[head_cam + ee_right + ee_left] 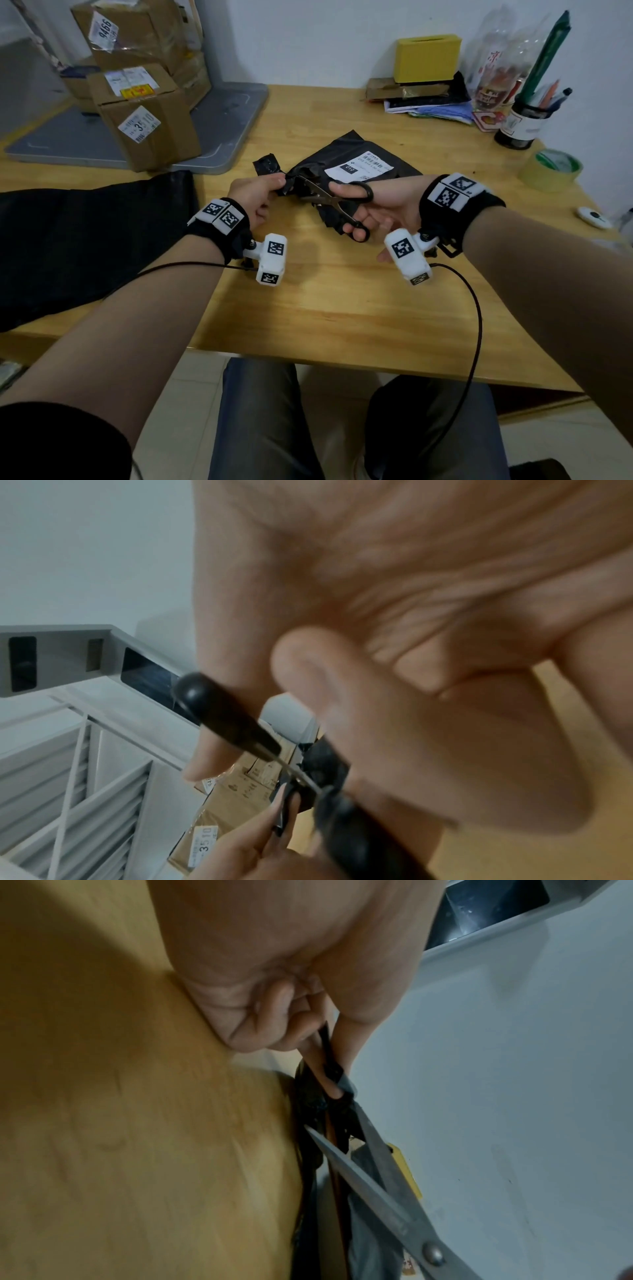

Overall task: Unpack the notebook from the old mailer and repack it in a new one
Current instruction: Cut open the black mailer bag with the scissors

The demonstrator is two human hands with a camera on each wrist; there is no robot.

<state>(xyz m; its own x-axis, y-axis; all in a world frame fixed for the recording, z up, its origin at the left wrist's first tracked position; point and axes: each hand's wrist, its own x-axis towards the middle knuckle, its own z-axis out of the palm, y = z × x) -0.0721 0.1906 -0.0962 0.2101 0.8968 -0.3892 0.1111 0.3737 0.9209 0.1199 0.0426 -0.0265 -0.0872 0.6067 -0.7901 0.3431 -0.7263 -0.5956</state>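
Bare wooden table [342, 308] near; cardboard boxes [147, 120] far left, clutter [445, 89] behind.

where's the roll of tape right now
In the head view, the roll of tape lies flat on the table at the far right, just in front of the pen holder.

- front cardboard box [147, 116]: white sticker reads "3510"; also legible in the right wrist view [205, 840]
- rear cardboard box [137, 34]: tilted white sticker reads "9466"
- black mailer [359, 161]: white shipping label with "010" in a black block, plus a barcode; smaller print unreadable
- clear bottle [493, 65]: red characters, too blurred to read
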